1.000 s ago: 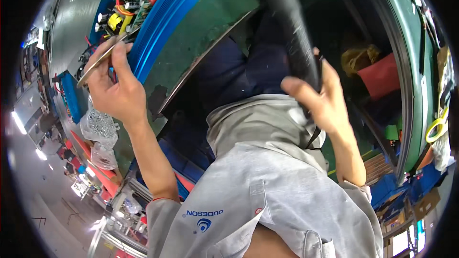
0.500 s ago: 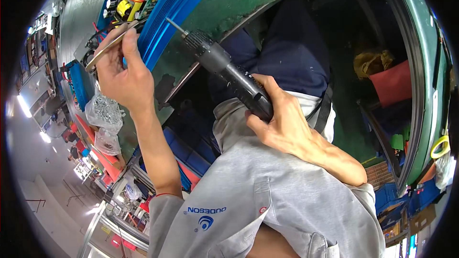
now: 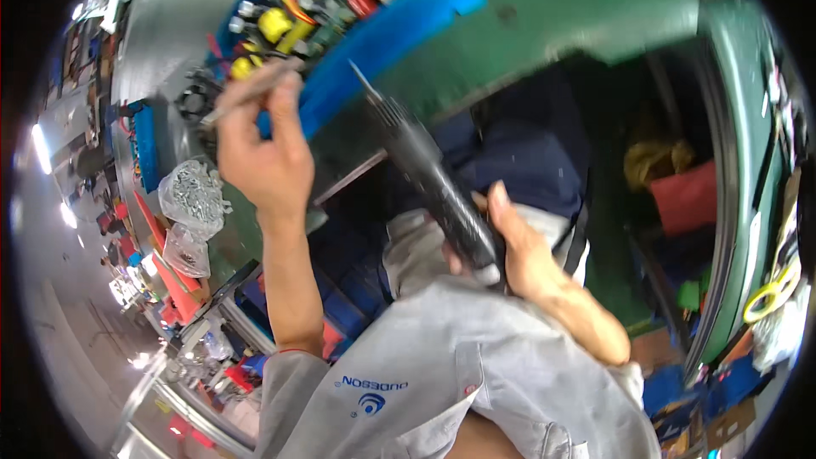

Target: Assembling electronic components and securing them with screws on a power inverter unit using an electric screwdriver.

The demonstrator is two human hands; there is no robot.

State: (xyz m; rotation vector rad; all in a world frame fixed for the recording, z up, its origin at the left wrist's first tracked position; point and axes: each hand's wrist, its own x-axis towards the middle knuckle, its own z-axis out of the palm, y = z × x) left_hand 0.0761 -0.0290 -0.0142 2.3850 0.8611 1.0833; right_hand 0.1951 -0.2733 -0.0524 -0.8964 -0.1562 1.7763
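My left hand (image 3: 268, 149) pinches a thin, flat metal plate (image 3: 253, 91), seen nearly edge-on and smeared by motion. A black fan (image 3: 198, 95) shows just past the plate; whether the two are joined I cannot tell. Right behind these fingers lies a long blue metal housing (image 3: 395, 30), with a circuit board (image 3: 321, 21) and coloured wires inside. My right hand (image 3: 531, 251) is wrapped round the rear end of a black electric screwdriver (image 3: 425, 170). Its thin bit points up and left toward the housing's near wall, apart from it.
Clear plastic bags of screws (image 3: 195, 195) lie left of my left forearm. A second blue housing (image 3: 144, 144) sits farther left. The green bench edge (image 3: 586, 17) runs across the top. At the right are a red sheet (image 3: 687, 195) and a yellow tape roll (image 3: 772, 293).
The view has shifted, so the blue housing shows more fully. My left hand with the plate appears farther right. The screwdriver sits lower and more upright, my right hand nearer its rear end.
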